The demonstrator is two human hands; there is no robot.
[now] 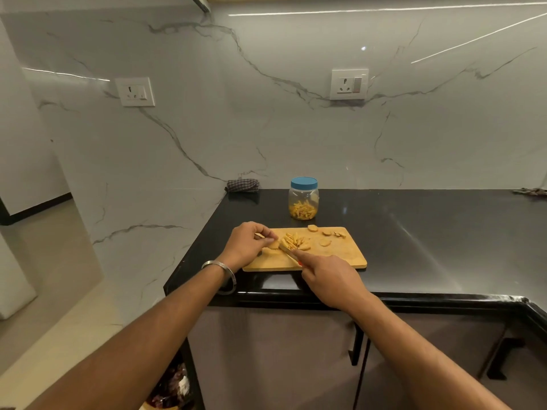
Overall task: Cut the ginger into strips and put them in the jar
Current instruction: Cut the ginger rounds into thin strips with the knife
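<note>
A wooden cutting board [340, 258] lies on the black counter. My left hand [247, 244] pinches a ginger piece [273, 246] at the board's left side. My right hand [331, 276] grips a knife [286, 251], its blade resting by the ginger piece. A small pile of cut ginger strips [296, 241] sits mid-board, and a few round ginger slices [325, 242] lie toward the right. Behind the board stands a clear jar [303, 199] with a blue lid on, holding several strips.
The black counter [414, 232] stretches right and back to a marble wall. A checked cloth [242, 184] lies at the back left corner. The counter's left edge drops to the floor. Cabinet doors with dark handles [356, 341] sit below.
</note>
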